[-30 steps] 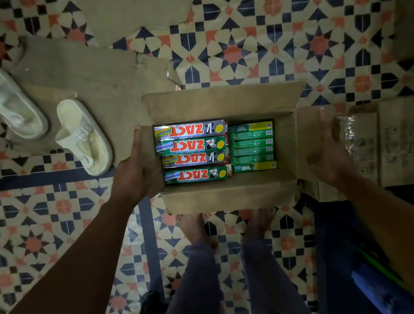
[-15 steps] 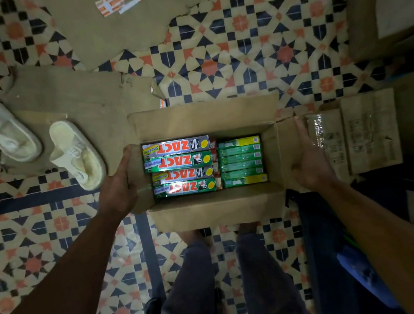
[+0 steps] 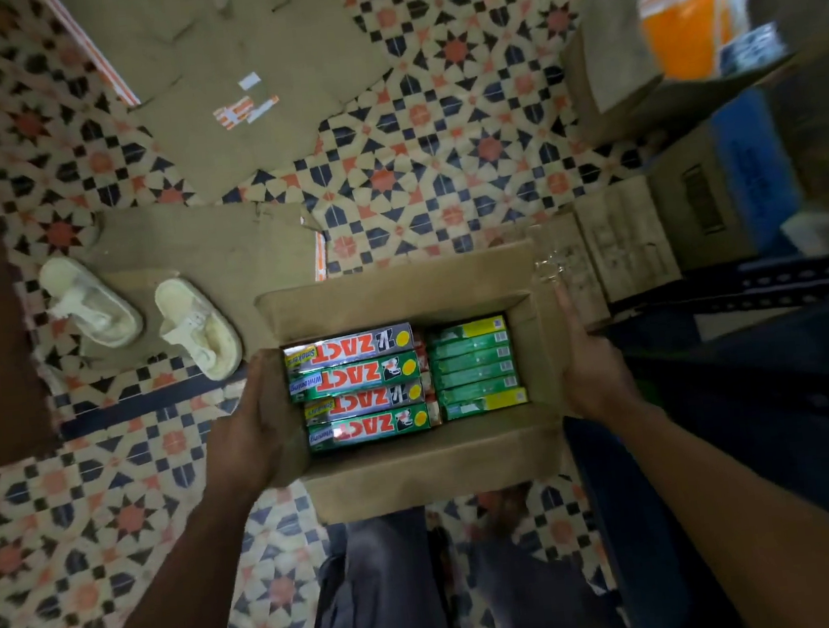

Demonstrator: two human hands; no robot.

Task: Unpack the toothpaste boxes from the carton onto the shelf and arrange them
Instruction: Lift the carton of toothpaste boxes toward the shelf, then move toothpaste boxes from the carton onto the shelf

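Observation:
An open brown carton (image 3: 435, 466) is held above the patterned tile floor, in front of my legs. Inside on the left lie several ZACT toothpaste boxes (image 3: 359, 387), silver and green, stacked flat. On the right stands a row of green boxes (image 3: 475, 366) on edge. My left hand (image 3: 247, 431) grips the carton's left wall. My right hand (image 3: 589, 366) presses flat against its right wall. A dark metal shelf (image 3: 785, 323) sits at the right, beside the carton.
Two white sandals (image 3: 144, 318) rest on flattened cardboard (image 3: 219, 253) to the left. More flattened cardboard (image 3: 248, 100) lies farther ahead. Stacked cartons (image 3: 676, 227) and an open carton with orange packets (image 3: 679, 25) stand at the right.
The carton has been lifted and carried rightward toward the shelf side; the sandals slid left in view and the stacked cartons at the right have come into view.

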